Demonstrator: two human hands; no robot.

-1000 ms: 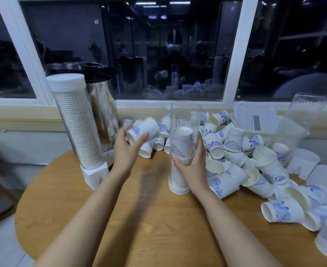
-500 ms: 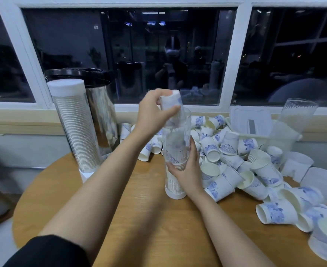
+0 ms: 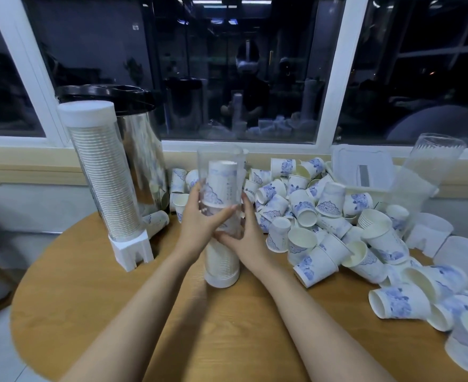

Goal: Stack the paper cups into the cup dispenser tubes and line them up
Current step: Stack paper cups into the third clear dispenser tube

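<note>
Now left hand (image 3: 199,226) seemingly reached tube (image 3: 220,172).

A clear tube (image 3: 221,161) stands upright, half full of nested cups (image 3: 222,260); loose cups (image 3: 323,216) lie heaped to its right.

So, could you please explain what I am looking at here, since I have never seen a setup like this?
There is no machine: a person works with bare hands, and the camera sits on their head, looking down. The left hand and right hand both grip an upright clear tube, partly filled with stacked cups. It stands on a round wooden table. Left of it stands a full capped tube; to the right lie many loose paper cups and an empty tube, leaning.
</note>
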